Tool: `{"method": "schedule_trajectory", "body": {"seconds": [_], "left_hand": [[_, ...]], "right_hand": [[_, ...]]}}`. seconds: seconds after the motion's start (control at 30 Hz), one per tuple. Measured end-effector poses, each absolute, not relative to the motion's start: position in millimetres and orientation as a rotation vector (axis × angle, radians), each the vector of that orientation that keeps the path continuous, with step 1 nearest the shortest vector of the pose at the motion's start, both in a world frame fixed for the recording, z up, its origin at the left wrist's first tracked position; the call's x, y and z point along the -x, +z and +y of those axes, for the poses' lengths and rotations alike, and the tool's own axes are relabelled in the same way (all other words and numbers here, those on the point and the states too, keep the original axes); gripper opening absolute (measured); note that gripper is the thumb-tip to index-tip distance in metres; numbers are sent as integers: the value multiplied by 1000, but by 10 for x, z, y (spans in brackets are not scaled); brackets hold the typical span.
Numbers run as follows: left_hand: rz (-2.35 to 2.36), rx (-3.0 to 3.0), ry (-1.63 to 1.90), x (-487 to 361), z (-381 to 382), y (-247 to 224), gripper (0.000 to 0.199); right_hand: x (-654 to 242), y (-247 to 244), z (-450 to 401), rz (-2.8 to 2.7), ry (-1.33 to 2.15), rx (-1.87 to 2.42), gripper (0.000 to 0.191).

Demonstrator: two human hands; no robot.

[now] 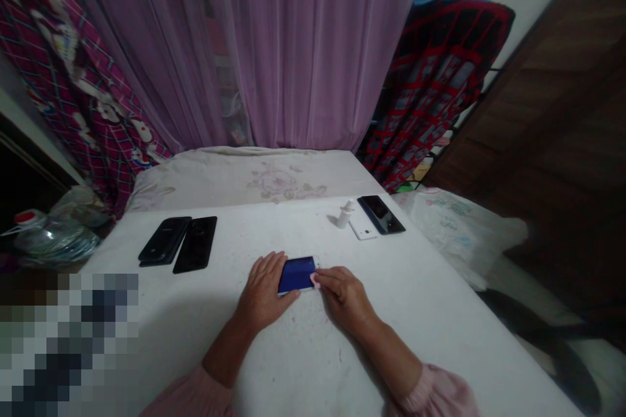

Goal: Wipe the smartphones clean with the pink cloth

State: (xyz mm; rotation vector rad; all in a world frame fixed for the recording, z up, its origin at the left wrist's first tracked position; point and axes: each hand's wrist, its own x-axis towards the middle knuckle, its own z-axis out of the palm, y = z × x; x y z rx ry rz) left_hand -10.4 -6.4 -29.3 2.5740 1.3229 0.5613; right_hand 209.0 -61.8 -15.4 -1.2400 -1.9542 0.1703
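Observation:
A white-framed phone [296, 275] with a blue screen lies face up and sideways on the white-covered table. My left hand [264, 287] grips its left end, with the thumb by the near edge and the fingers by the far edge. At the phone's right end, my right hand [345, 296] pinches a small pale pink piece of cloth or tissue [314, 280] against the screen's edge. The fingertips partly hide this piece, so its exact kind cannot be made out.
On the left lie two dark phones, one black [196, 244] and one with a dark case [165, 239]. To the right stand a small white spray bottle [345, 215], a white phone [362, 229] and a dark phone [381, 214]. Purple curtains [303, 45] hang behind the table.

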Motion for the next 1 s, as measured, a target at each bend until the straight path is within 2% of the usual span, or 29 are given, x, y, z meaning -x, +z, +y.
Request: {"method": "schedule_trajectory", "body": {"seconds": [0.2, 0.4, 0.67, 1.0], "left_hand": [[1324, -2586, 583, 98, -64, -307, 66], [1344, -2579, 576, 94, -70, -291, 66], [1335, -2580, 565, 107, -55, -320, 67], [1355, -2571, 522, 95, -65, -303, 67]], "right_hand": [[-2060, -207, -257, -1945, 109, 1323, 33], [-2044, -192, -395, -1943, 99, 1289, 35], [-1991, -247, -328, -1808, 146, 1420, 14], [-1951, -188, -643, -1887, 205, 1294, 22]]}}
